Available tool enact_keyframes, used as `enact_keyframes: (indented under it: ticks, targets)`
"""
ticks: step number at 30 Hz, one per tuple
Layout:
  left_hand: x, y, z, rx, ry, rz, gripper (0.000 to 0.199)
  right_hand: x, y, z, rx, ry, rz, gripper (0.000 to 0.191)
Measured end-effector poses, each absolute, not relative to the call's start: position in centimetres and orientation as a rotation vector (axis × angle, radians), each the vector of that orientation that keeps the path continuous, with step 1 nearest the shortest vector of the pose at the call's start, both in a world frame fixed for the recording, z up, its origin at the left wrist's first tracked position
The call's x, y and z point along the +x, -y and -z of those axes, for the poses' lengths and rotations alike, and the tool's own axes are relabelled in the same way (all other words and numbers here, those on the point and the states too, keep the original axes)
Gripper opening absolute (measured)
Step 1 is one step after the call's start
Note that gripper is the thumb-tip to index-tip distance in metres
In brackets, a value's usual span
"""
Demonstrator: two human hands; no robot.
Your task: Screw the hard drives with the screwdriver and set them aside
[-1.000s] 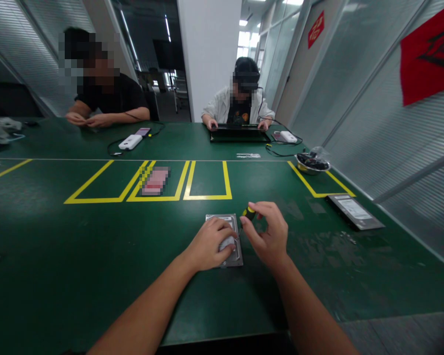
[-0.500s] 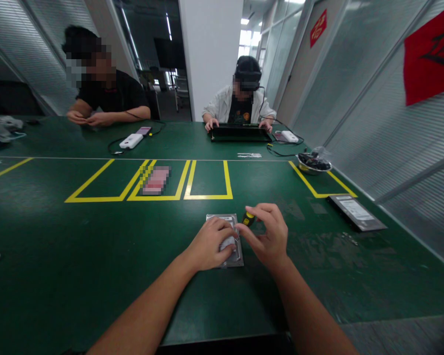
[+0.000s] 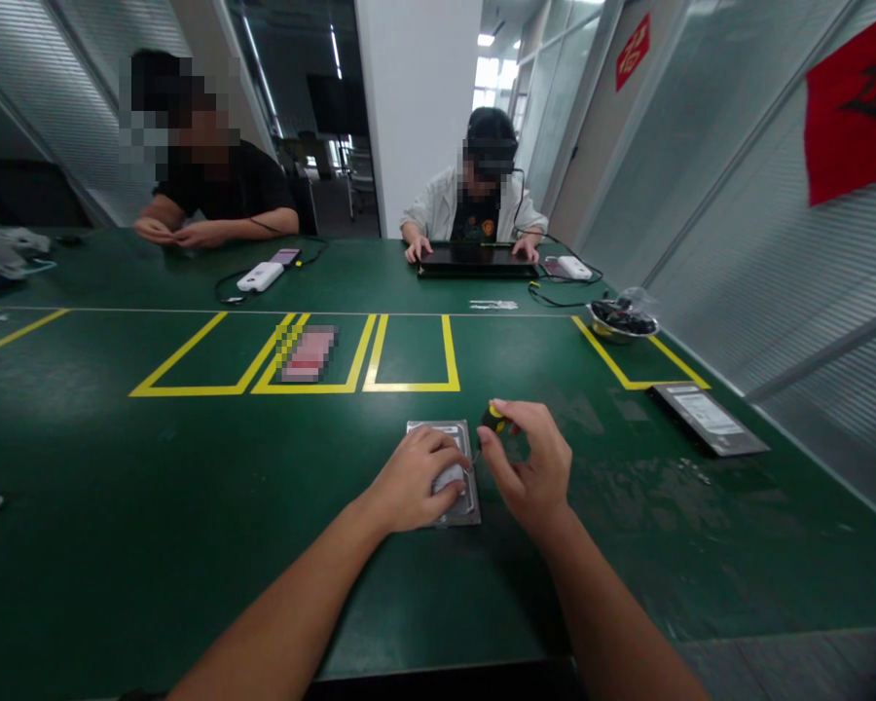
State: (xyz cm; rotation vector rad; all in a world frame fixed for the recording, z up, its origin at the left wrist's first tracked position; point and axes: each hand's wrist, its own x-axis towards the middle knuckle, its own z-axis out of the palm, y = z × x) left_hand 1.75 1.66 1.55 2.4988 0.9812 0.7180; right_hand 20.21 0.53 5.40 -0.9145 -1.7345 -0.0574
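Note:
A silver hard drive point(image 3: 469, 504) lies flat on the green table in front of me. My left hand point(image 3: 419, 479) rests over it with curved fingers, gripping it and covering much of its label. The thumb and index finger of that hand reach toward its right edge. In my right hand point(image 3: 532, 458), thumb and fingertips pinch the yellow-and-black handle of a short screwdriver point(image 3: 493, 419). Its thin shaft slants down toward the drive's right side, by my left fingertips. Whether the tip sits in a screw is too small to tell.
Another hard drive point(image 3: 708, 419) lies at the right, with several small screws point(image 3: 693, 471) in front of it. Behind it stands a metal bowl point(image 3: 623, 336) of dark parts. Yellow tape point(image 3: 409, 387) marks the table. Two people sit opposite; one holds a black panel point(image 3: 477, 259).
My right hand has turned the screwdriver handle slightly and shifted a little up and right, so more of the shaft shows. My left hand and the drive stay in place.

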Motion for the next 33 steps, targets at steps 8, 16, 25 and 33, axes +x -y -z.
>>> enact_keyframes:
  ticks: [8, 16, 25, 33]
  targets:
    - [1.80, -1.71, -1.30, 2.501, -0.985, -0.733, 0.034, 20.38, -0.61, -5.20, -0.935, 1.738, 0.065, 0.041]
    - [1.74, -1.63, -1.48, 2.499, -0.985, -0.717, 0.027, 20.14, -0.69, -5.47, -0.951, 1.675, 0.099, 0.035]
    - [1.76, -1.65, -1.55, 2.503, -0.980, -0.719, 0.027, 20.15, -0.80, -5.57, -0.962, 1.671, 0.112, 0.033]
    - [1.82, -1.61, -1.54, 2.499, -0.985, -0.723, 0.027, 20.54, -0.81, -5.27, -0.955, 1.702, 0.038, 0.037]
